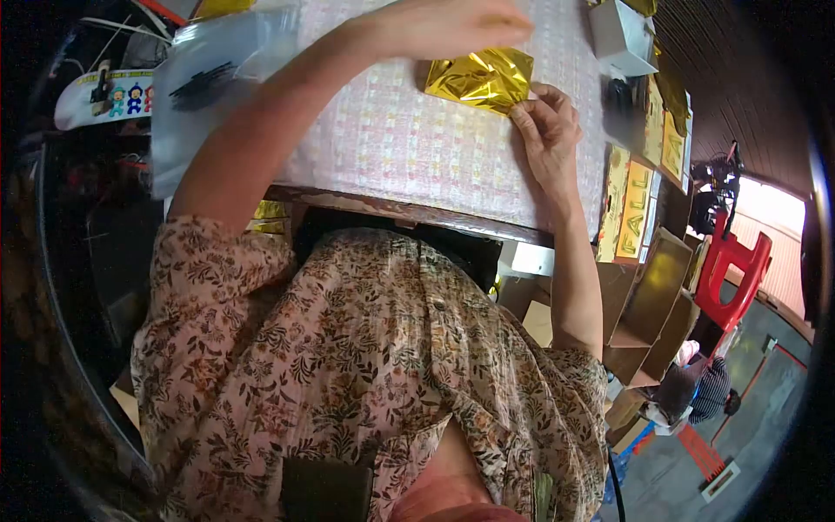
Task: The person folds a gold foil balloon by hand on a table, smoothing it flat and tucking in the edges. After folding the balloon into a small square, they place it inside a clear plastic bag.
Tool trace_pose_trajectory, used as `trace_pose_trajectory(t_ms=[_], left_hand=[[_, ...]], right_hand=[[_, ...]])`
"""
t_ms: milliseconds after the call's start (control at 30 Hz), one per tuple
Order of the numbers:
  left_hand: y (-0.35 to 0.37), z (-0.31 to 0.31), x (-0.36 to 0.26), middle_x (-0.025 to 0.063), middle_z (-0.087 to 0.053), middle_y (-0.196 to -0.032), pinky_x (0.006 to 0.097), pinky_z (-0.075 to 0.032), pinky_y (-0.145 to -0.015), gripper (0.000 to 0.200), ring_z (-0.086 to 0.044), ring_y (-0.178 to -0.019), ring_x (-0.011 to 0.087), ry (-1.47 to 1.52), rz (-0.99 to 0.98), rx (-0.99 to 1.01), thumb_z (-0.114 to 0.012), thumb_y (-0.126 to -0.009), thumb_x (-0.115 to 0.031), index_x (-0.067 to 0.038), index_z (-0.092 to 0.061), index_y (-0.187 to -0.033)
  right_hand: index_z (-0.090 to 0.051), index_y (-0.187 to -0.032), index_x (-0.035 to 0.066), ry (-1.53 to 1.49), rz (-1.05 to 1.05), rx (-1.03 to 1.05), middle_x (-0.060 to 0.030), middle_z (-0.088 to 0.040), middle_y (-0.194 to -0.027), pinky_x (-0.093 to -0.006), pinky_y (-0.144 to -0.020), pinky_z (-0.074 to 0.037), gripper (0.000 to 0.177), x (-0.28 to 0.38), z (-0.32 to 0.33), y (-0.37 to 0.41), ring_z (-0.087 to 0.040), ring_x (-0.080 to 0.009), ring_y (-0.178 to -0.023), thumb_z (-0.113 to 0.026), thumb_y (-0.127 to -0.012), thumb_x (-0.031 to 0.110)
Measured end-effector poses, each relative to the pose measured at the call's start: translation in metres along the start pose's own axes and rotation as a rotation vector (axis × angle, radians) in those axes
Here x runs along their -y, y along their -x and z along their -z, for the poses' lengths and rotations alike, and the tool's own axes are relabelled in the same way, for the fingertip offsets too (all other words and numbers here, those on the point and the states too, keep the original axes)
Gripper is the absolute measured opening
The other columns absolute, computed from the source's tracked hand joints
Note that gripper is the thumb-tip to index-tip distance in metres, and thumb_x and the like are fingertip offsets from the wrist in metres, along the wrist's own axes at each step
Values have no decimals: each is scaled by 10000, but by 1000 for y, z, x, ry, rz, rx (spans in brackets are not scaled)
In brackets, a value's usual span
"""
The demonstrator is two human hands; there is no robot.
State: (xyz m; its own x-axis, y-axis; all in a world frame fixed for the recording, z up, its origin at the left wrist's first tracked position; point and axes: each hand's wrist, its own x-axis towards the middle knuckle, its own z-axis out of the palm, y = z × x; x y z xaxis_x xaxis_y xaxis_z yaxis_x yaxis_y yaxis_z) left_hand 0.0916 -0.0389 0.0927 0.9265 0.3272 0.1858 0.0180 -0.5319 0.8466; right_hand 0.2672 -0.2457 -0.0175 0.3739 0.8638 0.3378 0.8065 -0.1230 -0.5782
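A shiny gold foil piece (484, 80) lies on the checkered tablecloth (391, 143), its surface creased and reflective. My right hand (550, 122) is at its lower right corner, thumb and fingertips pressed together on the edge. Reaching across from the left, my left hand (457, 28) is just above the foil's top edge, partly cut off by the frame. Its fingers point right and are blurred, so their grip cannot be made out.
Clear plastic sheeting (213, 96) covers the table's left side. A white box (623, 36) and printed yellow cards (633, 209) are at the right. Cardboard boxes (654, 291), a red plastic chair (732, 271) and another person (713, 389) are beyond.
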Motion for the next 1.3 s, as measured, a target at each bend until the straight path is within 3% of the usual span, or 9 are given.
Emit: trace_pose_trajectory(t_ms=[133,200,300,333,500,633,700,900,1300], left_hand=[[40,-6,59,222,-623,-1383,437,-507,-1039,454,-663,-1159,331,309,12,-171,-630,-1019,-205,-35,-561,-1435],[69,-18,53,154,-690,-1181,430,-553,-995,314,-671,-1124,290,-87,211,-171,-749,-874,-220,-52,-693,-1133],[81,-25,65,117,-587,-1344,377,-473,-1090,591,-585,-1246,253,-294,23,-202,-887,-753,-230,-58,-594,-1236],[79,-21,69,114,-569,-1406,474,-446,-1134,616,-572,-1300,308,-276,-66,-173,-823,-808,-265,-103,-556,-1339],[53,0,81,136,-564,-1391,427,-418,-1161,805,-537,-1303,349,-547,-139,-130,-526,-681,57,-143,-502,-1461],[33,12,56,250,-560,-1438,408,-476,-1088,489,-568,-1318,337,-685,-354,-59,-640,-1017,-147,-46,-515,-1479],[6,-4,81,131,-664,-1300,381,-449,-1127,633,-569,-1276,285,-260,-179,104,-495,-888,84,-205,-615,-1438],[-2,-18,92,123,-705,-1306,351,-502,-1043,563,-665,-1172,268,-181,-6,386,-465,-951,84,-186,-636,-1414],[26,-11,101,128,-542,-1486,344,-460,-1129,826,-560,-1330,207,188,27,251,-512,-853,168,-166,-357,-1593]], right_hand=[[-791,-981,26,-49,-4,23,-130,-646,-1271,-393,-1033,-433,140,1,2,0,-574,-272,-1169,-773,-920,151],[-791,-979,24,-37,3,46,-135,-646,-1278,-391,-1034,-435,133,7,6,0,-572,-270,-1180,-773,-919,141],[-793,-986,22,-48,14,67,-141,-642,-1295,-390,-1039,-436,126,10,10,0,-566,-268,-1198,-774,-917,126],[-795,-994,23,-73,12,76,-141,-638,-1305,-391,-1042,-434,128,9,10,1,-561,-269,-1206,-775,-915,121],[-805,-1021,36,-71,12,102,-135,-623,-1335,-402,-1054,-428,143,7,13,2,-542,-275,-1235,-784,-904,117],[-810,-1009,47,-33,39,78,-126,-626,-1335,-396,-1070,-414,139,11,13,6,-541,-277,-1235,-802,-880,97],[-813,-1009,56,-15,40,73,-124,-626,-1336,-395,-1074,-410,144,13,14,7,-540,-278,-1237,-810,-870,91],[-817,-1000,77,20,50,57,-115,-628,-1348,-396,-1085,-399,160,13,14,10,-540,-277,-1247,-834,-841,98],[-819,-968,91,-95,-14,66,-82,-618,-1390,-458,-1163,-226,149,12,10,5,-471,-276,-1319,-819,-869,202]])
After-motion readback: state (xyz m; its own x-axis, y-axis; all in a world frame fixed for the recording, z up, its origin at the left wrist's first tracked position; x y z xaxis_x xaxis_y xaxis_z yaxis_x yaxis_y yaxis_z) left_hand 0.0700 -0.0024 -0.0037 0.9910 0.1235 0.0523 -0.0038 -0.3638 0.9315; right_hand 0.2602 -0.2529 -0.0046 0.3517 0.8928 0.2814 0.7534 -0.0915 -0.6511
